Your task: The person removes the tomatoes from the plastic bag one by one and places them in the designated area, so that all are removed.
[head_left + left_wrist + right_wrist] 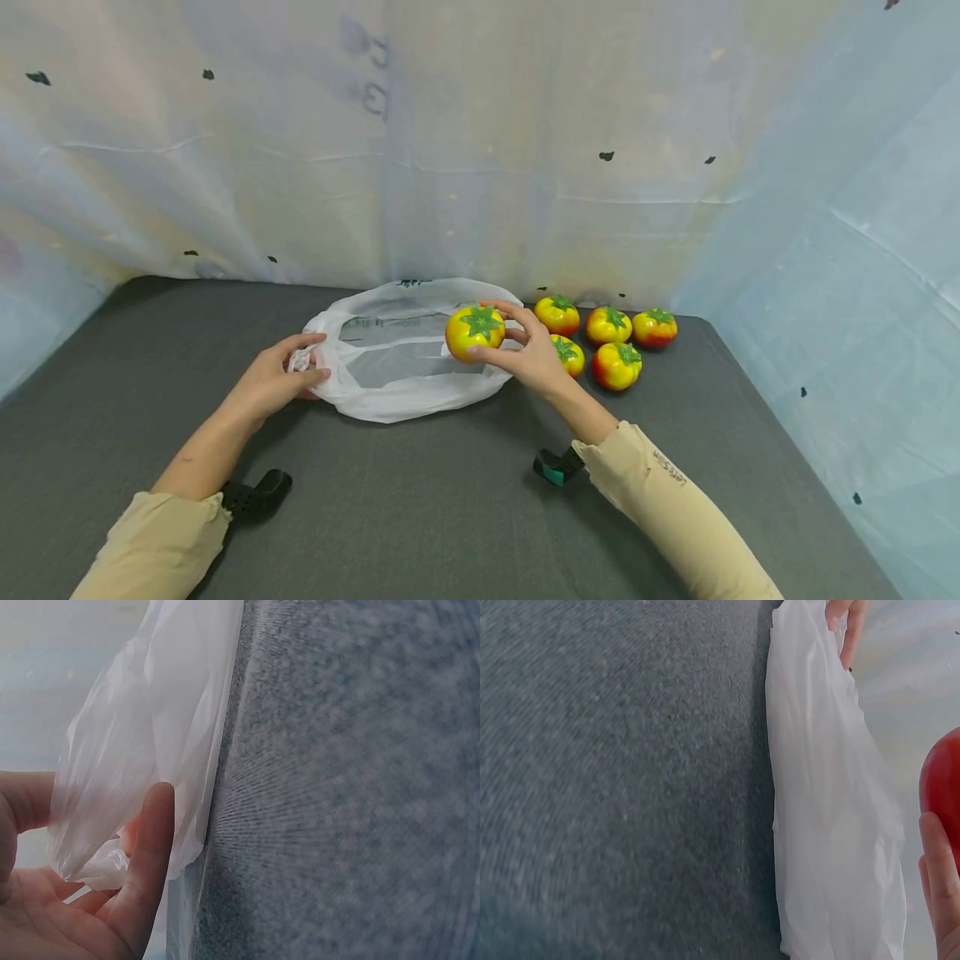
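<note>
A white plastic bag (408, 404) stands on the dark table with its mouth spread wide and facing up. My left hand (277, 382) grips the bag's left rim, where the plastic bunches up between thumb and fingers. In the left wrist view the bag (150, 720) drapes over the fingers of that hand. Over the right part of the opening, my right hand (531, 354) holds a glossy yellow-and-red tomato (461, 337) from its right side, green star-shaped top showing. The right wrist view catches the red side of this tomato (939, 780), above the bag (825, 795).
Several more tomatoes (617, 367) sit grouped on the table just right of the bag, one partly behind my right hand. Plastic sheeting (465, 167) hangs behind the dark table (420, 508) and along both sides. Black straps (258, 493) are on both wrists.
</note>
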### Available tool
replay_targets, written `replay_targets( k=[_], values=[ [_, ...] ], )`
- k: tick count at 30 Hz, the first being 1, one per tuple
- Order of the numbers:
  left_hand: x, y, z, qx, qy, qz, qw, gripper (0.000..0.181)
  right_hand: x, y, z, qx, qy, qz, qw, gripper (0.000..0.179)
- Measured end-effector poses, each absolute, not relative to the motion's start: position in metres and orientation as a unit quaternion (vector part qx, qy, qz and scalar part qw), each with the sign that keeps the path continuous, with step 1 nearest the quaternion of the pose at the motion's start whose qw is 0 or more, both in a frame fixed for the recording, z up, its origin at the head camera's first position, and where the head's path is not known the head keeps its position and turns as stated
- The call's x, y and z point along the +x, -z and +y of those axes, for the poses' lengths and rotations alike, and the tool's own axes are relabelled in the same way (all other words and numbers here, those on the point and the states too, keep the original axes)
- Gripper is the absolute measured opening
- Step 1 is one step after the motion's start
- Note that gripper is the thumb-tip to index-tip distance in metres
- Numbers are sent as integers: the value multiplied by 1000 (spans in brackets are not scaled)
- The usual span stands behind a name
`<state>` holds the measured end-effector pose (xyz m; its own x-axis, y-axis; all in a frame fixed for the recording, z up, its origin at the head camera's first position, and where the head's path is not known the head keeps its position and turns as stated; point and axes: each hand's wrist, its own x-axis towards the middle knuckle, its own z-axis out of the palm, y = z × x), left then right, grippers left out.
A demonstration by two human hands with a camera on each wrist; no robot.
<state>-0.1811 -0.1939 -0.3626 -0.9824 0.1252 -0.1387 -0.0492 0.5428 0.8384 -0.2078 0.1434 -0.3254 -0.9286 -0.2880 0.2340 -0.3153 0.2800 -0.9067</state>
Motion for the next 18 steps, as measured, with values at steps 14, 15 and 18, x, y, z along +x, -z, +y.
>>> replay_targets(
  k=[14,15,18],
  values=[
    [-182,362,-196,28,-475,875,92,66,-207,322,162,172,-563,-808,9,57],
    [-182,362,-196,29,-474,875,92,66,-207,322,163,169,-562,-810,7,57],
    [-182,362,-196,30,-475,875,90,65,-206,322,167,166,-560,-812,7,58]
  ],
)
